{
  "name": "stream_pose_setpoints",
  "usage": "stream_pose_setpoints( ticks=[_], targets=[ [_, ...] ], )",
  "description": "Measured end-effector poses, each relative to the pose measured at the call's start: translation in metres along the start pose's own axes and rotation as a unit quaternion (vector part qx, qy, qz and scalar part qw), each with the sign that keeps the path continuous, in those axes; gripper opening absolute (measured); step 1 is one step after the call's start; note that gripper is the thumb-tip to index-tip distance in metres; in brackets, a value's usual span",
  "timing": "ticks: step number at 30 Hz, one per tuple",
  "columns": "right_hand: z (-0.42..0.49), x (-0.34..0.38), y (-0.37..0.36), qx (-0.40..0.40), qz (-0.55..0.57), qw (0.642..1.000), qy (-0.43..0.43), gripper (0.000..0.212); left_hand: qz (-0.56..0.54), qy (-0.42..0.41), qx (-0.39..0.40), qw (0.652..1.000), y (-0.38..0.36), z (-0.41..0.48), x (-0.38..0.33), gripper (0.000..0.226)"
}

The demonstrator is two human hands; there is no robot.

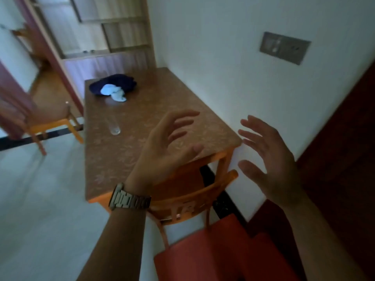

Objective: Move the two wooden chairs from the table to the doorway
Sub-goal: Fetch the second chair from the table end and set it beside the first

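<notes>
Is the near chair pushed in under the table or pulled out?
Pushed in. The near chair has its backrest close against the table edge, seat hidden beneath the tabletop. Both hands hover open above it.

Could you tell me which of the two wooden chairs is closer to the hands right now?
The chair tucked under the near end of the table, directly below both open hands. The other chair stands far off to the left by the doorway.

brown leaf-patterned tabletop: smooth, faint sheen | orange wooden chair: glossy varnish | clear drinking glass: shiny | dark blue cloth: soft, matt | silver metal watch band: linked | pale floor: smooth
</notes>
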State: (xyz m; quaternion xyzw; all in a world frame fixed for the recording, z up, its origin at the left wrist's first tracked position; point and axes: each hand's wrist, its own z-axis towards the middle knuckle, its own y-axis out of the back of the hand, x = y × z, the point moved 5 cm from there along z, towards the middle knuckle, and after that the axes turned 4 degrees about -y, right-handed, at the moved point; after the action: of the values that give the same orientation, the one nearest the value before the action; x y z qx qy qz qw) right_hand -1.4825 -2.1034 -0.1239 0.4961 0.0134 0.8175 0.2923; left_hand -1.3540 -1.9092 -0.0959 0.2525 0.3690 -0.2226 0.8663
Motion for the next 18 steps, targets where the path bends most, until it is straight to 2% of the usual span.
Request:
stream_pose_setpoints(
  ticks=[8, 12, 14, 18],
  targets=[
    [0.071, -0.059, 0.011, 0.146, 0.089, 0.985, 0.035, 0.077, 0.098, 0.065, -0.137, 0.984, -0.022, 0.016, 0.004, 0.052],
    [0.084, -0.087, -0.006, 0.198, 0.094, 0.975, 0.024, 0.082, 0.135, 0.139, -0.159, 0.968, -0.034, 0.003, 0.024, 0.051],
    [0.086, -0.100, -0.015, 0.219, 0.112, 0.969, 0.003, 0.083, 0.123, 0.161, -0.175, 0.963, -0.032, -0.005, 0.035, 0.049],
    [0.091, -0.127, -0.031, 0.254, 0.100, 0.961, -0.039, 0.097, 0.105, 0.192, -0.182, 0.959, -0.021, -0.015, 0.068, 0.044]
  ],
)
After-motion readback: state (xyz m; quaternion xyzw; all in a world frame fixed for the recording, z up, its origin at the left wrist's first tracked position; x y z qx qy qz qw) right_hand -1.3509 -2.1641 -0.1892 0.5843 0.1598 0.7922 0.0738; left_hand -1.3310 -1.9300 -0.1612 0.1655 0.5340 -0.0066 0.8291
